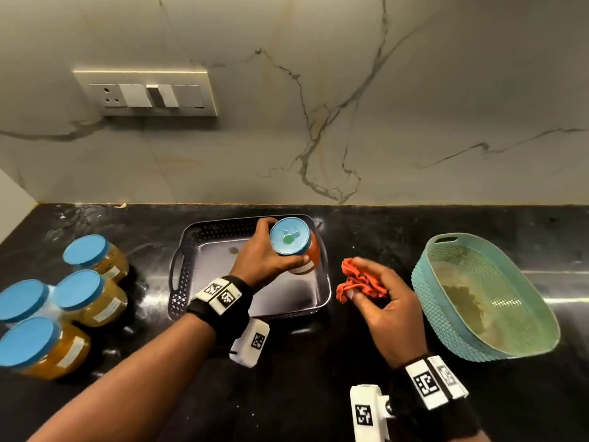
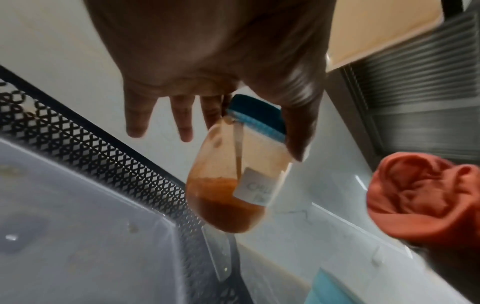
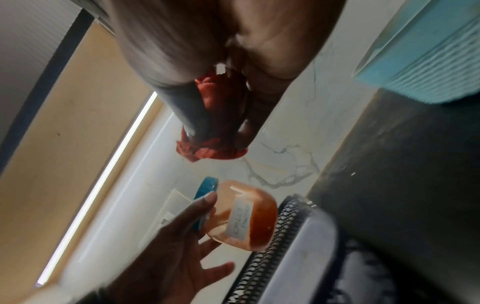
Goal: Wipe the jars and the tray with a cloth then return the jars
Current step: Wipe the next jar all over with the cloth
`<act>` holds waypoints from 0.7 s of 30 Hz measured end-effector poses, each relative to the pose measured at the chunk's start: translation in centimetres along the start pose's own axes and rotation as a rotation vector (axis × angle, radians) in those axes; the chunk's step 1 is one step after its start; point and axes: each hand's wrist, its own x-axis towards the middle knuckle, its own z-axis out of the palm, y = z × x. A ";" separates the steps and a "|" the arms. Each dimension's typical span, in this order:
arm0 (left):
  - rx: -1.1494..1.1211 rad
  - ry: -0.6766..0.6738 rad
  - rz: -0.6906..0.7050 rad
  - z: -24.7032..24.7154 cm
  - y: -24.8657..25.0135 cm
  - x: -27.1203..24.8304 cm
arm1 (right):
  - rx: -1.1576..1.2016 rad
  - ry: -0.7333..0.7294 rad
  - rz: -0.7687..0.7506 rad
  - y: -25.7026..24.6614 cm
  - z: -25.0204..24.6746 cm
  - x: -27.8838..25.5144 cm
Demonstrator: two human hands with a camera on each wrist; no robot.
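Bench point(image 1: 287, 393): black, glossy stone, pale smears near the back left corner.
Basket point(image 1: 452, 250): teal, perforated plastic, slot handle at the far end, standing on the bench at the right.
Wall point(image 1: 350, 90): pale marble-look panel, dark veining, rising behind the bench.
Switch plate point(image 1: 146, 94): mounted on the wall, upper left; socket at left, rocker switches beside it.

left hand point(image 1: 259, 255) gripping, right hand point(image 1: 387, 303) clutching.
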 end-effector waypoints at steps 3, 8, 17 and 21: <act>-0.201 -0.008 0.032 -2.3 1.0 -2.4 | 0.159 0.001 0.033 -1.7 1.7 1.4; -0.445 0.065 0.117 -5.0 1.4 -6.8 | 0.288 -0.091 -0.073 -4.7 4.7 2.3; -0.341 0.067 0.199 -8.6 0.3 -11.2 | 0.115 -0.212 -0.313 -10.9 9.0 2.0; -0.317 0.056 0.223 -9.8 -0.9 -12.1 | -0.157 -0.169 -0.376 -12.0 11.2 1.9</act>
